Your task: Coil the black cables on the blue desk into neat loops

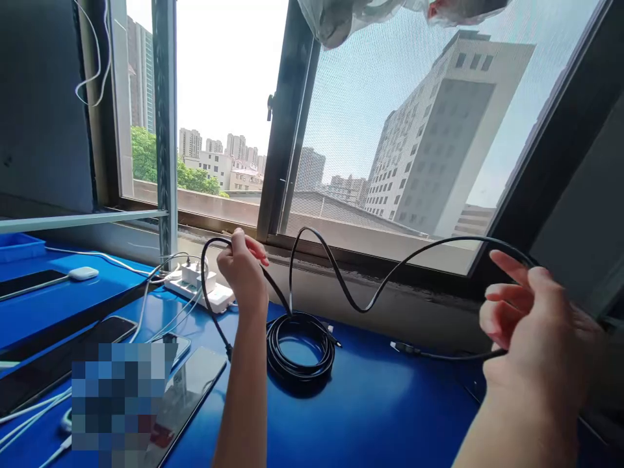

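A long black cable (pixel 364 311) runs in loose waves above the blue table between my two hands. My left hand (pixel 242 260) is closed on a stretch of it; from there one side bends down to a dark end by my forearm, and the other drops toward the coil. My right hand (pixel 531 318) pinches the cable between thumb and index finger, other fingers loosely curled. Below and between the hands lies a round black cable coil (pixel 301 375), with a small plug beside it. A plug with a metal tip (pixel 405 348) hangs left of my right hand.
Several phones, one a dark phone (pixel 197 383), lie on the blue table (pixel 375 416) at left among white cords. A white power strip (pixel 221 298) with chargers stands near the metal post (pixel 167 130). Behind is a window sill (pixel 370 273). A blurred patch hides the lower left.
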{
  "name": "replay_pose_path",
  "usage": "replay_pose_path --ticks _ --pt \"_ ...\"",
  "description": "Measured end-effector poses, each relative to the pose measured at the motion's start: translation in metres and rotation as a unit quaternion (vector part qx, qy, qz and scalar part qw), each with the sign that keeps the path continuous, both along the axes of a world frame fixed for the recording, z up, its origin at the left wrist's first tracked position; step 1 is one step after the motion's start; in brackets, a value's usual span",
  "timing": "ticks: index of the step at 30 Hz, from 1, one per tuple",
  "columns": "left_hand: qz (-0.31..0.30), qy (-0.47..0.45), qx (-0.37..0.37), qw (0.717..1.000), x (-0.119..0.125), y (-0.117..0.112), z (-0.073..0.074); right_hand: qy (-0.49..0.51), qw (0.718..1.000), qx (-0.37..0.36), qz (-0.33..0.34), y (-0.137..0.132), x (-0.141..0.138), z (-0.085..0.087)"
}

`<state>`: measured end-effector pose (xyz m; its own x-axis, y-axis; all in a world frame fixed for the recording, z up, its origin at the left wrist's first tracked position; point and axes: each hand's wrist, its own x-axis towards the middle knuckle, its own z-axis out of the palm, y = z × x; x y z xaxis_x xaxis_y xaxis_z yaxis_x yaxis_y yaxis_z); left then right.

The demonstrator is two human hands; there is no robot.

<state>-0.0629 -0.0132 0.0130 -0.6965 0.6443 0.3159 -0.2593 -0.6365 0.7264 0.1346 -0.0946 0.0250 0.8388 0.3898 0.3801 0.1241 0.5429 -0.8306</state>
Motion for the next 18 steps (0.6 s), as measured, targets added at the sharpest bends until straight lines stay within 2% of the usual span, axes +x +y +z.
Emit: replay_pose_path --ticks 4,7,9,12,14,18 --pt "-0.028 0.072 0.018 0.997 -0.002 -0.001 -0.003 -0.067 0.997 0.007 0.022 -0.003 0.011 -0.005" --pt "-0.088 0.182 -0.009 0.979 -0.004 -0.008 -0.003 -0.142 0.989 -0.015 0.034 -0.003 0.008 -0.007" --pt "-0.159 0.273 -0.049 0.947 -0.006 -0.016 -0.001 -0.184 0.982 -0.011 0.043 -0.001 0.002 -0.009" --pt "-0.256 0.391 -0.117 0.876 -0.005 -0.029 0.002 -0.238 0.968 -0.011 0.076 0.001 -0.009 -0.01" --pt "-0.277 0.428 -0.135 0.85 -0.002 -0.035 0.003 -0.296 0.95 -0.021 0.1 0.001 -0.015 -0.01" --pt "-0.298 0.418 -0.101 0.852 0.007 -0.038 0.004 -0.41 0.895 -0.052 0.166 0.003 -0.022 -0.009"
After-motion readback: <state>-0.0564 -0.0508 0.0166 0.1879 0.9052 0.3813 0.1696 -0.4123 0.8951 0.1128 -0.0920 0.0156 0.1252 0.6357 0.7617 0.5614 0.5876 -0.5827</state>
